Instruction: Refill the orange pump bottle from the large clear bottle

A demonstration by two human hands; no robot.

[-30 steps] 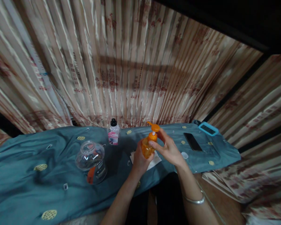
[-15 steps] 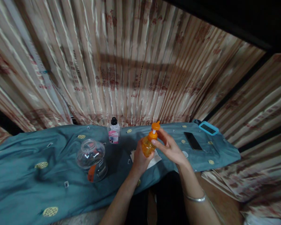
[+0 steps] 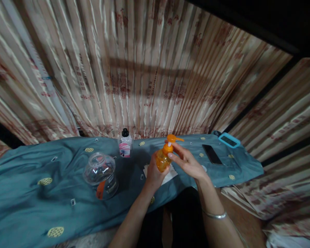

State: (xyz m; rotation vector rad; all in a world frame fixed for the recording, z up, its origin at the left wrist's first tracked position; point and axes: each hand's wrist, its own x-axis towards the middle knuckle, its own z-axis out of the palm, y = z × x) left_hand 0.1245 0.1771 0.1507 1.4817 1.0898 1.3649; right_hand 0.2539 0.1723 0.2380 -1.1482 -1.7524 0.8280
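Holding an orange pump bottle [image 3: 162, 160] upright above the tabletop [image 3: 28, 193], the left hand [image 3: 154, 172] has its grip closed around the lower body of the bottle, fingers wrapped from the near side. The right hand [image 3: 188, 162] comes in from the right, its grip closed on the orange collar just under the pump head [image 3: 171, 138], thumb and fingertips pinching the neck. The nozzle points to the right, over the back of the right hand. Both hands meet at the bottle, so it sits between them, clear of the surface, directly above a white tissue [image 3: 167, 175] lying flat on the blue-green cloth [image 3: 53, 206].

The bottle is translucent and looks orange throughout; how full it is cannot be told. To the left lies a clear glass jar [image 3: 100, 175] tipped on its side, with something orange-red showing at its lower part. Behind it, near the curtain [image 3: 134, 69], a small clear bottle with a black cap and pink label [image 3: 125, 144] stands upright.

Both forearms rise from the bottom edge and converge towards the middle, the left fairly straight, the right bent inward at the wrist and wearing a thin silver bangle [image 3: 215, 215]. A dark phone [image 3: 212, 154] lies flat to the right, with a blue-rimmed object [image 3: 229, 140] beyond it.
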